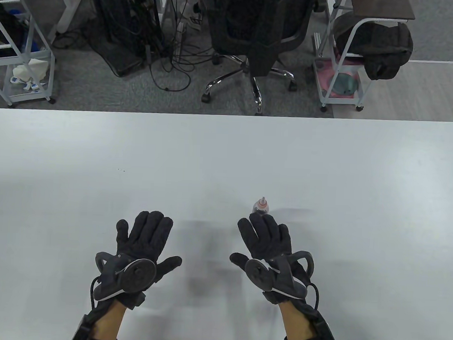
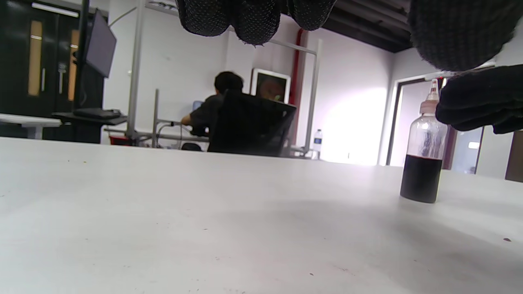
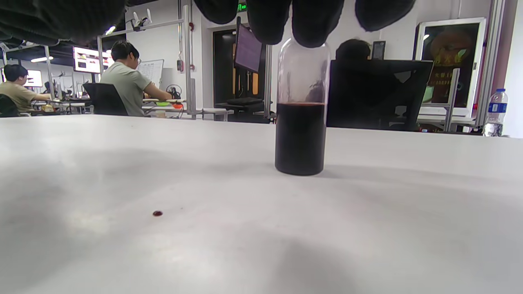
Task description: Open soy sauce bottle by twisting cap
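The soy sauce bottle (image 1: 261,207) stands upright on the white table (image 1: 324,163), clear with dark sauce in its lower half and a pale pointed cap (image 1: 262,200) on top. It also shows in the left wrist view (image 2: 423,163) and the right wrist view (image 3: 301,130). My right hand (image 1: 246,238) is spread open just in front of the bottle, its fingertips (image 3: 310,24) at shoulder height and hiding the cap in that view. I cannot tell whether they touch it. My left hand (image 1: 163,238) is open and empty, well left of the bottle.
A small dark drop (image 3: 157,213) lies on the table in front of the bottle. Beyond the table's far edge stand an office chair (image 1: 255,36), white carts (image 1: 343,70) and cables on the floor.
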The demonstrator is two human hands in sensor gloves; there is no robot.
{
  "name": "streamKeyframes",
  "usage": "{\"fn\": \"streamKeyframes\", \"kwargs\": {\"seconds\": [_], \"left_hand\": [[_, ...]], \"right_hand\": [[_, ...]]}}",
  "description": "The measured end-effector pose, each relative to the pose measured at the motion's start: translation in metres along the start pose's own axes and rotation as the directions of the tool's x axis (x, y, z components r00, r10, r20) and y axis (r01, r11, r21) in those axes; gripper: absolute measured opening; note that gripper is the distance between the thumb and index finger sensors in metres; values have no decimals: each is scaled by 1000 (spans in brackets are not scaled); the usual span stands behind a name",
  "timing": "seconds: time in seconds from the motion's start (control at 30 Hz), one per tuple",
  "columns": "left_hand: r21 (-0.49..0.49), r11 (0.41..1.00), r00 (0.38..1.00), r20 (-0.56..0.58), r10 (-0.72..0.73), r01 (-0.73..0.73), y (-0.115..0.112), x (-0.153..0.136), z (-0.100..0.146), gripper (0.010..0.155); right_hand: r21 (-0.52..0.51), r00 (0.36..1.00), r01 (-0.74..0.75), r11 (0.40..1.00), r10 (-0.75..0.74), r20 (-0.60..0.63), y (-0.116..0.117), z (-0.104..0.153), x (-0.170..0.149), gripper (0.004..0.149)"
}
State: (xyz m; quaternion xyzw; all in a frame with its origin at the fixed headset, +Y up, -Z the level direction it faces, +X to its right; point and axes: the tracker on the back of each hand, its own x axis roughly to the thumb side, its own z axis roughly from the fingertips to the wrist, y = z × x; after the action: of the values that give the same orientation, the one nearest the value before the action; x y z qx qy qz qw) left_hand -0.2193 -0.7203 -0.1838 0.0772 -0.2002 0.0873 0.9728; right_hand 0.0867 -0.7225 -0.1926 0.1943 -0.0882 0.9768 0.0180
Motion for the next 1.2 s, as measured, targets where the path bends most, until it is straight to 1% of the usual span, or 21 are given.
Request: {"fn": "streamKeyframes", "kwargs": {"seconds": [0.2, 0.37, 0.47, 0.53, 0.57, 0.63, 0.77, 0.83, 0.9, 0.97, 1.03, 1.1, 1.17, 1.2], "left_hand": [[1, 1000, 1000, 3, 9, -9, 0, 0, 0, 94], [-2, 1000, 1000, 4, 5, -5, 0, 0, 0, 93], [-1, 1000, 1000, 3, 6, -6, 0, 1, 1, 93], [-6, 1000, 1000, 1, 10, -10, -1, 1, 1, 93], [-9, 1000, 1000, 0, 8, -8, -1, 0, 1, 94], [-13, 1000, 1000, -5, 7, -7, -1, -1, 1, 93], [-13, 1000, 1000, -16, 25, -25, 0, -5, 2, 94], [-14, 999, 999, -23, 42, -43, -1, -8, 2, 93], [-24, 998, 998, -32, 49, -50, -1, -11, 1, 93], [-24, 998, 998, -38, 51, -52, -1, -13, 2, 93], [-24, 998, 998, -38, 56, -57, -1, -14, 3, 93], [-19, 998, 997, -34, 64, -65, 0, -13, 4, 93], [-20, 997, 997, -25, 68, -69, 0, -11, 4, 93], [-22, 998, 998, -21, 67, -67, 0, -10, 4, 93]], "right_hand": [[-100, 999, 23, 995, -26, -28, -7, 2, -8, 85], [-212, 992, 33, 977, -58, -112, -10, 1, -26, 87], [-251, 986, 47, 967, -86, -145, -11, 1, -36, 89], [-291, 974, 22, 956, -87, -211, -10, 0, -45, 89], [-291, 969, 32, 956, -100, -224, -8, -2, -49, 90], [-258, 948, 95, 961, -167, -271, -1, -7, -59, 91], [-160, 893, 268, 950, -307, -330, 16, -19, -75, 94], [-133, 872, 320, 938, -346, -345, 21, -24, -78, 94], [-115, 860, 335, 935, -353, -367, 24, -31, -80, 94], [-72, 842, 376, 924, -373, -390, 32, -41, -81, 93], [-62, 826, 412, 909, -402, -396, 37, -47, -80, 94], [-68, 810, 436, 897, -425, -404, 43, -54, -79, 90], [-62, 804, 455, 888, -440, -399, 49, -57, -77, 79], [-61, 802, 462, 885, -446, -397, 50, -58, -77, 76]]}}
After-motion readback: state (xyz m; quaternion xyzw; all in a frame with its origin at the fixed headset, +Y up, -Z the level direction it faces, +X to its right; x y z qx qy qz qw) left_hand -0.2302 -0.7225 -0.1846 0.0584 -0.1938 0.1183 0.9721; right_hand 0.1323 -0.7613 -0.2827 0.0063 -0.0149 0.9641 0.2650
